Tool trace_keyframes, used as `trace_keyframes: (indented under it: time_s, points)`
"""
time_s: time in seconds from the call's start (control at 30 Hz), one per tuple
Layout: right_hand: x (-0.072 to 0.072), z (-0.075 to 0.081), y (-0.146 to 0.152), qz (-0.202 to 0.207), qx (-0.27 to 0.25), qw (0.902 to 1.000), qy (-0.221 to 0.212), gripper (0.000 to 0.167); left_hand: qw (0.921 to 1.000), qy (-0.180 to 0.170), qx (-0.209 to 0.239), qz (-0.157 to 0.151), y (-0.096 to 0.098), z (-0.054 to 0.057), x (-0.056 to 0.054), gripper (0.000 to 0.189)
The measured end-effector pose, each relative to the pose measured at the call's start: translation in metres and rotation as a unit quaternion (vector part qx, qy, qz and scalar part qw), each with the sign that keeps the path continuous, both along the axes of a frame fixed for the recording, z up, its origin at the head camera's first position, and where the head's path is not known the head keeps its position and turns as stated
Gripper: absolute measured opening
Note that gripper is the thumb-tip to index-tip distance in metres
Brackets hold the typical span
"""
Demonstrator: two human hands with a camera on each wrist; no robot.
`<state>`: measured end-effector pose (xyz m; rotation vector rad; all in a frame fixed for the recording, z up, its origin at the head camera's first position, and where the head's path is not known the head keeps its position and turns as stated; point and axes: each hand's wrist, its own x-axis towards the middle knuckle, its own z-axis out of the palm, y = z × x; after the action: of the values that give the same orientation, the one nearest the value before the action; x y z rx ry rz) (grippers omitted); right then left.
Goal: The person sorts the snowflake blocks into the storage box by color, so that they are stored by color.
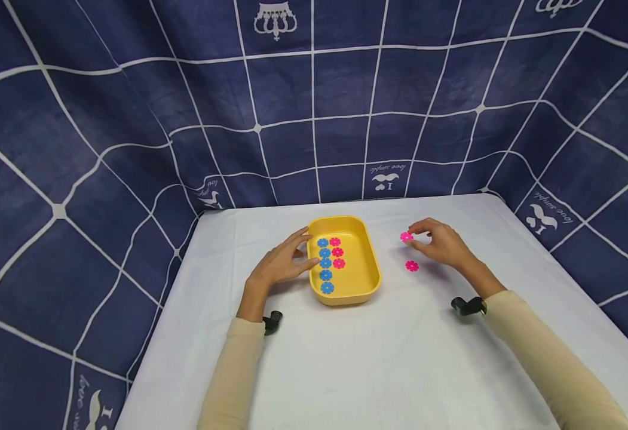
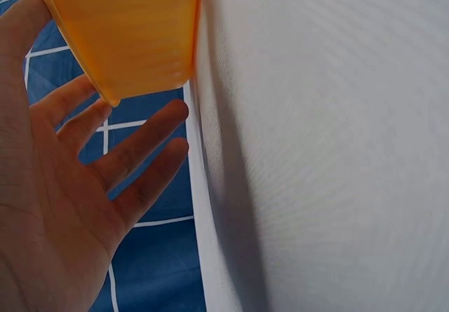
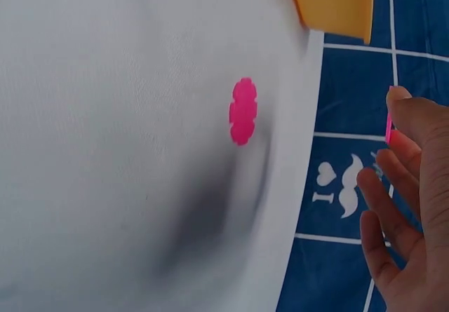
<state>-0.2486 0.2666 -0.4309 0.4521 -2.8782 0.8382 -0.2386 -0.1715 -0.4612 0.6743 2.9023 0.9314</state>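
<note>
A yellow tray (image 1: 361,272) stands on the white table. Inside it, several blue flower-shaped pieces (image 1: 325,275) form a column along the left, with three pink ones (image 1: 337,252) in a shorter column beside them. My left hand (image 1: 280,263) is at the tray's left side, its thumb over the rim and its other fingers spread loosely, as the left wrist view shows. Between thumb and index finger, my right hand (image 1: 445,245) pinches a thin pink flower-shaped piece (image 3: 389,119), raised above the table. A second pink flower-shaped piece (image 1: 411,266) lies on the cloth just below that hand.
A white cloth (image 1: 346,364) covers the table. Dark blue curtains with white grid lines (image 1: 340,83) hang behind it and on both sides. Each wrist wears a black camera mount (image 1: 467,306).
</note>
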Motion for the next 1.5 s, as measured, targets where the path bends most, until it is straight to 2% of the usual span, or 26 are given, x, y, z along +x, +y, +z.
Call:
trace_keyframes:
  time_s: [0.33, 0.7, 1.1, 1.5]
  points:
    - [0.009, 0.009, -0.023, 0.028, 0.007, 0.9993, 0.023, 0.042, 1.0000, -0.004, 0.006, 0.000, -0.001, -0.002, 0.000, 0.081]
    - [0.019, 0.021, -0.052, 0.071, 0.006, 0.9967, 0.038, 0.040, 1.0000, -0.002, 0.003, 0.000, -0.001, 0.001, -0.001, 0.079]
    - [0.029, 0.025, -0.092, 0.137, -0.001, 0.9890, 0.056, 0.031, 0.9999, 0.002, 0.004, -0.009, -0.002, 0.002, -0.001, 0.081]
    - [0.037, 0.026, -0.123, 0.182, 0.013, 0.9820, 0.047, 0.033, 1.0000, -0.002, 0.006, -0.005, -0.001, -0.001, -0.003, 0.081]
